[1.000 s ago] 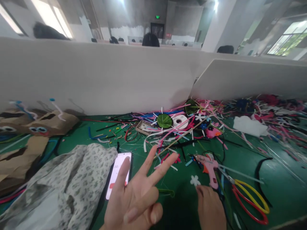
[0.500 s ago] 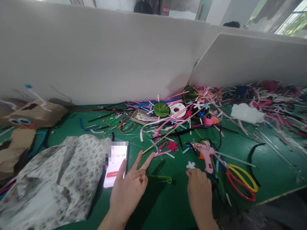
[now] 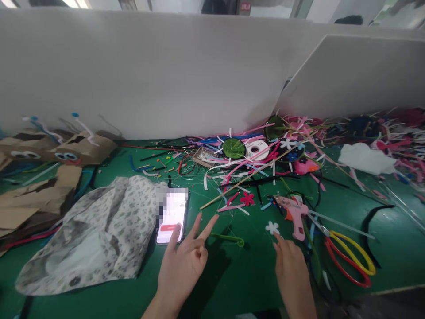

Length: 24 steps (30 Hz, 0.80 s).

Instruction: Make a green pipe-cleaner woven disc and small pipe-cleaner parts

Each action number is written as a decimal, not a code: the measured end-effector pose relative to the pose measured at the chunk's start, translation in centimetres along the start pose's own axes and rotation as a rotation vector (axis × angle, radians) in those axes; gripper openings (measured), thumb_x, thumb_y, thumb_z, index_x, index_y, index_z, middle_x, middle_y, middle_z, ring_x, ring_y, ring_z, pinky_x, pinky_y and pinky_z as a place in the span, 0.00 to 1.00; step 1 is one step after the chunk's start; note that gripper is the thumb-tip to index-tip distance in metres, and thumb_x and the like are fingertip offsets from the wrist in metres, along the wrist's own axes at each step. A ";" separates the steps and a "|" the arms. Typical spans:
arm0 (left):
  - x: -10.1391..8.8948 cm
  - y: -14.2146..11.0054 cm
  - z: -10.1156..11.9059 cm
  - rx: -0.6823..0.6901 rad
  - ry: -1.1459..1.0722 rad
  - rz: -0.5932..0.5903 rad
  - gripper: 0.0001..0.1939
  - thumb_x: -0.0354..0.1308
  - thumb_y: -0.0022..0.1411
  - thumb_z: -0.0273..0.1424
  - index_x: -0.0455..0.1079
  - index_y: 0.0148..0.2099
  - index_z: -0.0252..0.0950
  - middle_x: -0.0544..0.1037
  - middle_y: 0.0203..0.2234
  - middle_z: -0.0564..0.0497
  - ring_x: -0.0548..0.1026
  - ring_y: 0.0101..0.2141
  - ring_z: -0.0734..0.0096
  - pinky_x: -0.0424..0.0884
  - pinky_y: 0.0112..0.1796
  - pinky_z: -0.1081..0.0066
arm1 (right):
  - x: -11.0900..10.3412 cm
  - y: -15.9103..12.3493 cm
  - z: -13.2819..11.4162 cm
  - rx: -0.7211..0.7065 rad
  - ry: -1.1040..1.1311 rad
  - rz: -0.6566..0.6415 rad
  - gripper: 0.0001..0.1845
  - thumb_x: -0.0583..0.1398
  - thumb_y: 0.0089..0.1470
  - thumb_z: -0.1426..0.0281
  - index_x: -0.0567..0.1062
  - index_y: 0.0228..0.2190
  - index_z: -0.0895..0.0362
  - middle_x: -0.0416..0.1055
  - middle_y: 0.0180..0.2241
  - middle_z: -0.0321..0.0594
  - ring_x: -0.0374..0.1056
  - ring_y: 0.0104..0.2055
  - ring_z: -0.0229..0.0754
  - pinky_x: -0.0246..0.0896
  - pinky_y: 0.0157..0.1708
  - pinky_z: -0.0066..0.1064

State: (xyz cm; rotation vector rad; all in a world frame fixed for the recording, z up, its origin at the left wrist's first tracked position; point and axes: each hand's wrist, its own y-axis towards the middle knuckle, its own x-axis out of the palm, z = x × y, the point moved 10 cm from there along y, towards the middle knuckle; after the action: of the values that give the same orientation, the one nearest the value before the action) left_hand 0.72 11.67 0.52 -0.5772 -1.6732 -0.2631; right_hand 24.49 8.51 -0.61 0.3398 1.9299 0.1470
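My left hand (image 3: 184, 266) is over the green table, thumb and index finger pinched together, the other fingers spread. Whatever may be in that pinch is too small or hidden to make out. Just beyond its fingers lies a green pipe cleaner (image 3: 229, 238) with a curled end, partly covered by the hand. My right hand (image 3: 292, 266) is closed, its index finger reaching to the lower edge of a white felt flower (image 3: 272, 227); I cannot tell if they touch. The thumb side is hidden. A pink glue gun (image 3: 297, 215) lies right of the flower.
Red-and-yellow scissors (image 3: 347, 252) lie at the right. On the left are a phone (image 3: 171, 221), a patterned cloth (image 3: 109, 235) and brown paper figures (image 3: 84, 148). Pipe-cleaner scraps, a ribbon roll (image 3: 262, 153) and a red flower (image 3: 247, 199) sit before a white partition (image 3: 149, 75).
The view has shifted left, so things on the table appear further right. My right index finger now extends more toward the white flower. My left hand keeps its pinch, slightly further back.
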 end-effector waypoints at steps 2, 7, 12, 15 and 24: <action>0.1 0.0 -0.1 0.001 0.002 -0.004 0.27 0.31 0.73 0.44 0.42 0.69 0.42 0.44 0.68 0.36 0.72 0.27 0.84 0.71 0.45 0.73 | -0.1 0.0 -0.6 -0.017 0.046 -0.004 0.23 0.42 0.67 0.58 0.72 0.41 0.56 0.70 0.32 0.44 0.66 0.35 0.47 0.60 0.36 0.39; 0.2 0.0 -0.5 -0.011 -0.016 -0.018 0.27 0.32 0.72 0.44 0.39 0.70 0.44 0.43 0.69 0.37 0.73 0.27 0.83 0.72 0.45 0.70 | -1.7 0.5 -2.7 -0.021 0.239 0.092 0.14 0.50 0.65 0.61 0.71 0.35 0.53 0.71 0.34 0.41 0.68 0.38 0.44 0.63 0.38 0.36; -0.1 -0.1 -0.7 -0.008 -0.034 -0.013 0.28 0.33 0.72 0.44 0.40 0.70 0.44 0.43 0.69 0.37 0.72 0.27 0.82 0.72 0.45 0.69 | -4.4 1.6 -5.6 -0.085 0.397 0.226 0.04 0.57 0.61 0.68 0.72 0.34 0.53 0.72 0.32 0.37 0.69 0.36 0.40 0.64 0.39 0.32; -0.1 -0.1 -0.7 0.003 -0.022 -0.001 0.27 0.33 0.73 0.44 0.41 0.70 0.43 0.45 0.68 0.37 0.71 0.26 0.83 0.72 0.45 0.69 | -5.1 2.1 -5.9 -0.022 0.538 0.228 0.04 0.59 0.58 0.68 0.73 0.32 0.54 0.72 0.31 0.37 0.69 0.34 0.39 0.66 0.36 0.30; -0.5 0.2 -1.1 0.041 0.058 0.073 0.27 0.33 0.73 0.42 0.42 0.70 0.41 0.49 0.67 0.35 0.71 0.25 0.84 0.73 0.42 0.71 | -5.4 2.4 -6.1 0.169 0.916 0.098 0.06 0.62 0.54 0.67 0.72 0.29 0.55 0.70 0.30 0.39 0.69 0.33 0.39 0.69 0.32 0.28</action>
State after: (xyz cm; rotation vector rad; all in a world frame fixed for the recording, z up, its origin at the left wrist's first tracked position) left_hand 1.80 11.20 0.18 -0.5936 -1.5946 -0.1903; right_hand 21.09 9.52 7.11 0.5402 2.8410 0.2294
